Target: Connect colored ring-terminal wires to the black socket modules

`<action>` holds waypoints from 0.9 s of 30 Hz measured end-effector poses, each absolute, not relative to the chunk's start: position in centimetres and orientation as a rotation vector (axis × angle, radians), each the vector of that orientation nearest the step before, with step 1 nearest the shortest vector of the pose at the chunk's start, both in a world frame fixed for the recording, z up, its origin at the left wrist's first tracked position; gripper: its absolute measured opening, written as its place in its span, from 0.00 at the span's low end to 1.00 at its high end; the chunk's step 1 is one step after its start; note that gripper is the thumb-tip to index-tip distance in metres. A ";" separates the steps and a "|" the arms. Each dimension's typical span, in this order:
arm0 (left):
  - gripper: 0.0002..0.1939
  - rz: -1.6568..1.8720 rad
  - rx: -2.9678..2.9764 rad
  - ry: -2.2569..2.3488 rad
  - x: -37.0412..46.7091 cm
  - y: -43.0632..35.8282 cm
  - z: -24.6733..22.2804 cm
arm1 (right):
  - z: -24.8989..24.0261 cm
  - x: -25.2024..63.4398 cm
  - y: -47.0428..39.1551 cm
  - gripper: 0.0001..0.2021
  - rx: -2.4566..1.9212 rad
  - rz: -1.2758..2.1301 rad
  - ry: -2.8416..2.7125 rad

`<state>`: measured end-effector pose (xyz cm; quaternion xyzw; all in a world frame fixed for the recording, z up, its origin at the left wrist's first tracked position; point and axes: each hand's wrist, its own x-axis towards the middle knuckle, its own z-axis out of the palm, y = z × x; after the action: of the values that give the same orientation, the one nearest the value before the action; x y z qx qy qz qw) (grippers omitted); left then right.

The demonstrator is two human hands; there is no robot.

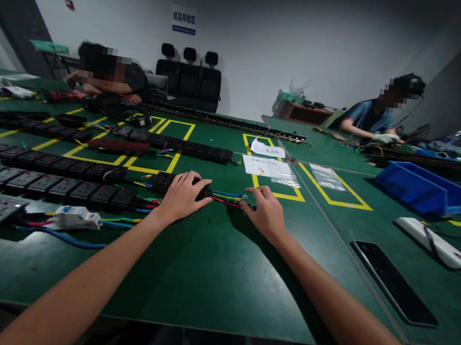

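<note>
My left hand (184, 195) is closed round a short black module (162, 180) lying on the green table (196, 278). From the module's right side, blue, yellow and red wires (226, 197) run toward my right hand (265, 208). The fingertips of that hand are bent at the wire ends, where small metal lugs show; whether they pinch a wire is too small to tell. Left of my left hand lie rows of black socket strips (49, 184), and a white breaker (77, 218) with coloured wires is nearest the table's front.
A phone (394, 283), a white power strip (433, 242) and a blue bin (423, 188) are on the right. Papers (258, 166) and plastic bags (328, 178) lie beyond my hands. Two people sit at the far side, left and right. A long black strip (225, 123) crosses the back.
</note>
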<state>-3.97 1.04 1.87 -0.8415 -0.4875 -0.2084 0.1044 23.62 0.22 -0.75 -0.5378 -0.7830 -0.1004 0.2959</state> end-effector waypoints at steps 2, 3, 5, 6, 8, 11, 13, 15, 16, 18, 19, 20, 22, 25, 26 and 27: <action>0.26 -0.613 -2.484 -1.436 -3.9 1.1 1.9 | -0.7 23.7 0.2 0.17 -1.444 -0.274 -2.069; 0.26 -0.612 -2.485 -1.435 -3.9 1.1 1.8 | -0.6 23.7 0.2 0.16 -1.450 -0.277 -2.064; 0.26 -0.611 -2.490 -1.439 -3.9 1.1 1.9 | -0.6 23.7 0.2 0.14 -1.457 -0.274 -2.068; 0.26 -0.613 -2.493 -1.442 -3.9 1.1 1.9 | -0.6 23.6 0.2 0.13 -1.457 -0.269 -2.072; 0.26 -0.624 -2.501 -1.450 -3.9 1.1 1.9 | -0.5 23.6 0.1 0.11 -1.454 -0.262 -2.076; 0.26 -0.647 -2.512 -1.446 -4.0 1.1 1.9 | -0.6 23.6 0.2 0.10 -1.443 -0.256 -2.072; 0.26 -0.649 -2.512 -1.439 -4.0 1.1 1.9 | -0.7 23.6 0.2 0.09 -1.425 -0.242 -2.067; 0.26 -0.641 -2.509 -1.437 -4.1 1.1 1.9 | -0.8 23.6 0.3 0.08 -1.396 -0.211 -2.061; 0.26 -0.638 -2.509 -1.437 -4.1 1.1 1.9 | -0.8 23.6 0.3 0.08 -1.379 -0.188 -2.058; 0.26 -0.645 -2.513 -1.437 -4.1 1.1 1.9 | -1.0 23.7 0.4 0.08 -1.349 -0.138 -2.046; 0.26 -0.653 -2.516 -1.436 -4.1 1.1 1.8 | -1.1 23.7 0.4 0.08 -1.335 -0.117 -2.040; 0.26 -0.659 -2.517 -1.435 -4.1 1.1 1.8 | -1.1 23.7 0.5 0.08 -1.322 -0.101 -2.035; 0.26 -0.658 -2.514 -1.433 -4.1 1.1 1.8 | -1.2 23.7 0.5 0.08 -1.299 -0.085 -2.026; 0.26 -0.627 -2.499 -1.430 -4.0 1.1 1.9 | -1.2 23.7 0.6 0.07 -1.274 -0.086 -2.024; 0.26 -0.618 -2.494 -1.429 -4.0 1.0 1.9 | -1.3 23.7 0.6 0.07 -1.269 -0.088 -2.025; 0.26 -0.613 -2.489 -1.428 -4.0 1.0 1.9 | -1.3 23.7 0.6 0.07 -1.266 -0.090 -2.026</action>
<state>-4.01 1.02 1.89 -0.8437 -0.4840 -0.2077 0.1036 23.71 0.62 -1.25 -0.4926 -0.7884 -0.0352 0.3668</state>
